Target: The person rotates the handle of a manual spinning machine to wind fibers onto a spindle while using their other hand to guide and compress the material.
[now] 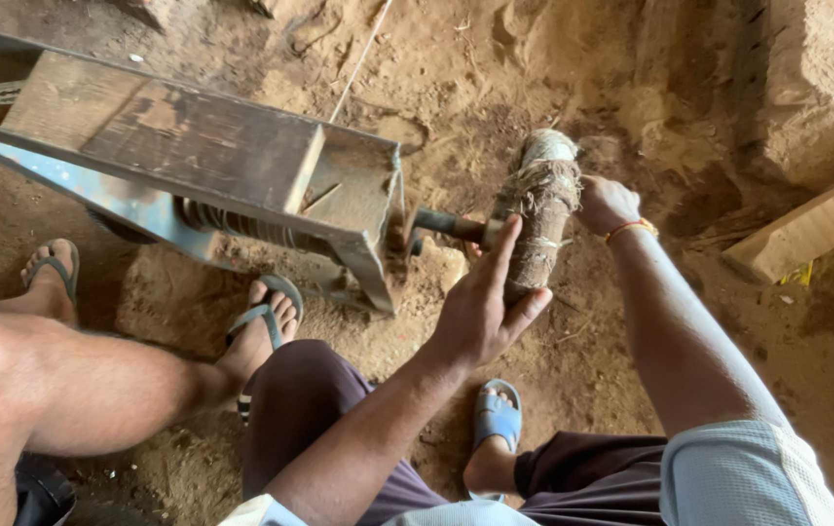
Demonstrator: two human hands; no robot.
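Observation:
A thick spool of brown coir fibre (541, 222) sits on a metal shaft (444, 224) that sticks out of a metal and wood machine frame (198, 146). My left hand (485, 302) cups the near end of the spool, thumb and fingers spread around it. My right hand (607, 203), with an orange thread band at the wrist, presses against the spool's right side near its frayed top. The far end of the spool is pale and bare.
Another person's bare leg (76, 385) and sandalled feet (266, 321) lie at the left, close under the machine. My own foot in a blue sandal (497, 417) rests on the dirt floor. A wooden plank (811, 226) lies at the right, below an earthen wall.

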